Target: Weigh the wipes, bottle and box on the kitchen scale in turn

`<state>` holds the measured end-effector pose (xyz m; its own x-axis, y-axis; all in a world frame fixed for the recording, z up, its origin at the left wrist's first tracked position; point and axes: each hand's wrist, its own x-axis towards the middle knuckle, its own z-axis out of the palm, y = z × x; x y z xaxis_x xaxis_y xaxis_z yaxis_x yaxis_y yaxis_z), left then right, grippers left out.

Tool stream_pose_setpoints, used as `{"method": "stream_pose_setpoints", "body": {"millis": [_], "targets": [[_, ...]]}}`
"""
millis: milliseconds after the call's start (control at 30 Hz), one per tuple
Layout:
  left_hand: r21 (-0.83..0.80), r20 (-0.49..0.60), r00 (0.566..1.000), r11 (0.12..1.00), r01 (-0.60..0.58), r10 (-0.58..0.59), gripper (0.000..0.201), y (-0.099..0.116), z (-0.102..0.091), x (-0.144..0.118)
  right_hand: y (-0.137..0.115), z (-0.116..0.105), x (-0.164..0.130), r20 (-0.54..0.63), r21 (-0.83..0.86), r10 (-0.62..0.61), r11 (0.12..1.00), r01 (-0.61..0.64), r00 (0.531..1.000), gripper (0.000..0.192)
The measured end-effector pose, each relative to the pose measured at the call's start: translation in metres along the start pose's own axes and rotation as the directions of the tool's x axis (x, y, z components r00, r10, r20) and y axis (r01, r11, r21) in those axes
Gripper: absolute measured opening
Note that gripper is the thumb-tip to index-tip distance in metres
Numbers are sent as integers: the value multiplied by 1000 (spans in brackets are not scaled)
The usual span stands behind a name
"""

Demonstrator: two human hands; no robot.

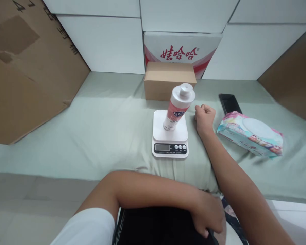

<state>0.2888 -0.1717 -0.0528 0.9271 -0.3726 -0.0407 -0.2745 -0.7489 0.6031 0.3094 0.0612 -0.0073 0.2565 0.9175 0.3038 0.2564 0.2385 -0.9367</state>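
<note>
A white bottle with a pink label (176,110) stands on the pan of a white kitchen scale (159,134), which has a dark display and several buttons along its front. My right hand (205,118) rests as a fist on the green cloth just right of the bottle, apart from it, with nothing visible inside. Across my lap reaches my left arm. My left hand (209,212) is low at the front, below the cloth's edge, bent downward and somewhat blurred. Most of its fingers are hidden, so I cannot see whether it holds anything.
A brown carton (169,80) sits behind the scale, before a white and red box (181,47). To the right lie a pack of wipes (250,134) and a black phone (229,103). Large cardboard panels (28,81) flank the green cloth (112,126).
</note>
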Motion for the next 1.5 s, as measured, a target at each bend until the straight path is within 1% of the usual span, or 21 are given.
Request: {"method": "stream_pose_setpoints", "body": {"millis": [100, 167, 233, 300, 433, 600, 733, 800, 900, 967, 1033, 1067, 1133, 1200, 1267, 1333, 1400, 1467, 1500], "targets": [[10, -40, 999, 1000, -12, 12, 23, 0, -1, -1, 1, 2, 1, -68, -11, 1, 1000, -2, 998, 46], [1, -43, 999, 1000, -12, 12, 22, 0, 0, -2, -3, 2, 1, -59, -36, -9, 999, 6, 998, 43], [-10, -19, 1000, 1000, 2, -3, 22, 0, 1, -2, -6, 3, 0, -59, -46, -6, 999, 3, 998, 42], [11, -15, 1000, 1000, 8, -8, 21, -1, 3, -1, -7, 3, 0, -60, -54, -1, 999, -3, 998, 42], [88, -92, 995, 996, -21, 29, 21, -2, 6, 0, -7, 3, 0, -59, -68, 6, 998, -10, 998, 41], [47, -33, 999, 999, -18, 20, 19, -3, 6, 0, -7, 3, 1, -56, -47, -19, 999, 17, 998, 43], [37, -141, 989, 999, -39, 43, 24, -5, 10, 1, -7, 3, 1, -43, -57, -24, 998, 21, 999, 45], [11, -166, 986, 999, -32, 34, 27, -5, 11, 1, -8, 3, 1, -42, -52, -19, 998, 17, 999, 46], [-45, -125, 992, 999, 17, -22, 27, -5, 10, 1, -9, 3, 0, -41, -31, -8, 1000, 6, 999, 51], [-63, -99, 994, 997, 34, -40, 26, -3, 8, 0, -11, 2, -2, -31, 4, -23, 1000, 23, 999, 54], [-44, -93, 995, 999, 25, -29, 25, -2, 5, -1, -15, 1, -6, 3, 40, -78, 996, 78, 997, 55], [-23, -86, 996, 1000, 21, -23, 24, -1, 3, -2, -17, 0, -9, 39, 51, -119, 992, 117, 992, 54], [19, -52, 999, 1000, 12, -11, 20, 0, 0, -4, -25, -1, -16, 145, 62, -214, 976, 207, 966, 51], [47, -15, 1000, 999, 1, 0, 19, 1, -3, -4, -35, 0, -23, 257, 77, -313, 950, 304, 914, 53], [58, 4, 1000, 998, -18, 17, 18, 2, -5, -5, -45, 2, -30, 349, 84, -382, 922, 377, 856, 54], [63, 4, 1000, 998, -23, 23, 17, 2, -5, -4, -53, 6, -36, 419, 79, -404, 909, 410, 813, 50], [70, 5, 1000, 997, -23, 23, 15, 1, -3, -3, -57, 10, -42, 480, 75, -391, 910, 407, 786, 44], [83, -9, 1000, 996, -21, 21, 15, 0, 1, -1, -58, 13, -45, 513, 72, -367, 919, 386, 776, 40], [90, -18, 999, 996, -25, 27, 15, -2, 3, 0, -56, 14, -45, 515, 67, -351, 926, 371, 782, 39]]}}
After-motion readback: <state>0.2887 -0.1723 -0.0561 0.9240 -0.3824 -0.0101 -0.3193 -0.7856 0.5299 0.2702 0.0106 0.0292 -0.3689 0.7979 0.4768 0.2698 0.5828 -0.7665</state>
